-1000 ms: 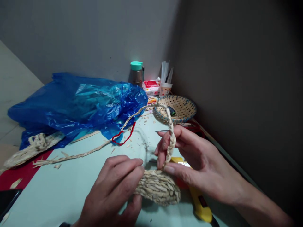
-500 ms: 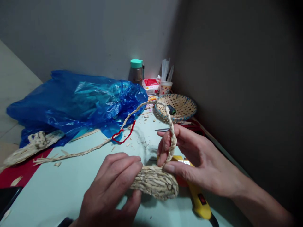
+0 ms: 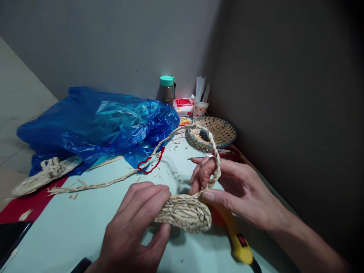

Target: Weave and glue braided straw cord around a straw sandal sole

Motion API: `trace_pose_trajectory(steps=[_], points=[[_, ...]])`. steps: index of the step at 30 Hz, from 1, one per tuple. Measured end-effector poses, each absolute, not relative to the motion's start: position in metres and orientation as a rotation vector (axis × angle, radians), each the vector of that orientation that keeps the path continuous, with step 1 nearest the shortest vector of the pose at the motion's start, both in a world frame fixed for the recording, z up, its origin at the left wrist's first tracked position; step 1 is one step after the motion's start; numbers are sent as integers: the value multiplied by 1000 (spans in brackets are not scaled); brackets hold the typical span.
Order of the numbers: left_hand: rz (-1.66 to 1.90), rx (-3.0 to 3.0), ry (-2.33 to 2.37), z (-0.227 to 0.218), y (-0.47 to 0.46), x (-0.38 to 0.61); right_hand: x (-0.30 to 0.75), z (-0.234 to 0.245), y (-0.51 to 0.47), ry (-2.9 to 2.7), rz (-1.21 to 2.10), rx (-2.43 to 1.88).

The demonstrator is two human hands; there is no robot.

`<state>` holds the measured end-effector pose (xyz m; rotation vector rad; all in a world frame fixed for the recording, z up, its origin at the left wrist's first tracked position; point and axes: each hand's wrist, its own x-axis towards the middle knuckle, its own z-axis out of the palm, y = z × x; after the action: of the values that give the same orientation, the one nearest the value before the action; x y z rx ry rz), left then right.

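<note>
Coiled straw pad (image 3: 183, 213): near centre, held just above the table between both hands.
Left hand (image 3: 133, 227): fingers curled over the pad's left end, thumb beneath.
Right hand (image 3: 241, 189): thumb and fingers pinched on the braid (image 3: 216, 161) at the pad's right end.
Braid: arches far, then trails left across the table.
Risk: outer coil probably loosening if the pinch slackens; possible snag on the yellow knife (image 3: 237, 242) just beneath the right hand.
Surface: pale green table (image 3: 71, 227) strewn with straw scraps; red cord (image 3: 150, 161), blue bag (image 3: 99, 125) far left, basket (image 3: 220, 131) far right.
Room: grey walls (image 3: 113, 45) meeting in a corner.
</note>
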<state>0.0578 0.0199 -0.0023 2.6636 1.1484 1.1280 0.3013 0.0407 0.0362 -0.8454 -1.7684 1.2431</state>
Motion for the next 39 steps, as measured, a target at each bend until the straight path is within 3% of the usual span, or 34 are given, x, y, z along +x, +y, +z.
trace_pose_trajectory(steps=[25,39], points=[[1322,2522,1050,2,21,64,302,38,45,-1957,949,-846],[1412,2423,1317,-6,16,64,288,19,36,-2009,762,-885]])
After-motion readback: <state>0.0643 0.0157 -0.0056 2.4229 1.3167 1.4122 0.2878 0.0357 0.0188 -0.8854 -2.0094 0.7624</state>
